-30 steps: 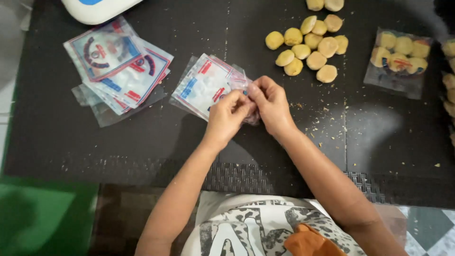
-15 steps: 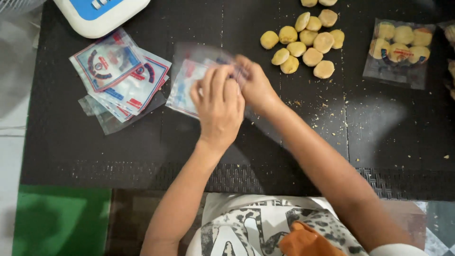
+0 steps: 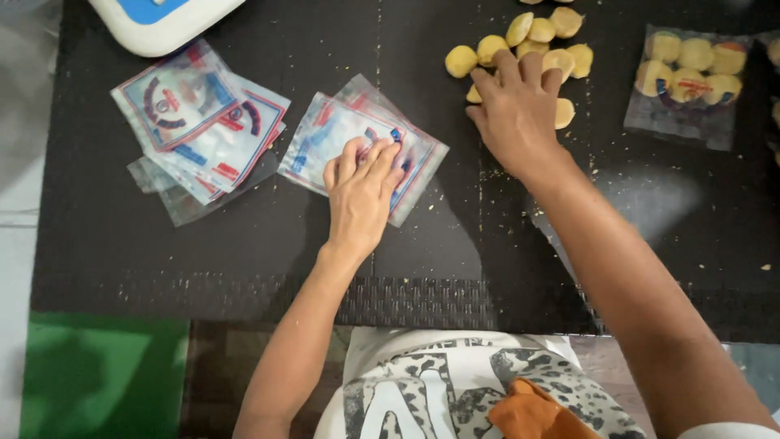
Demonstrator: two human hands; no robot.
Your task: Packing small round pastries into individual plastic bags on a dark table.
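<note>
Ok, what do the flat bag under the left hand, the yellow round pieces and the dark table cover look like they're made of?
Flat bag: thin clear plastic film, glossy, printed in red and blue; the mat shows through its edges.
Yellow round pieces: probably baked dough, matte and pale yellow, with crumbs scattered around them.
Table cover: a dark matte mat, likely rubber or woven plastic; its near edge shows a woven texture.

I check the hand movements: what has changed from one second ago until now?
The right hand let go of the empty plastic bag and moved right onto the yellow cookies. The left hand stayed, pressing the bag flat. The bag stack and filled bag stayed.
</note>
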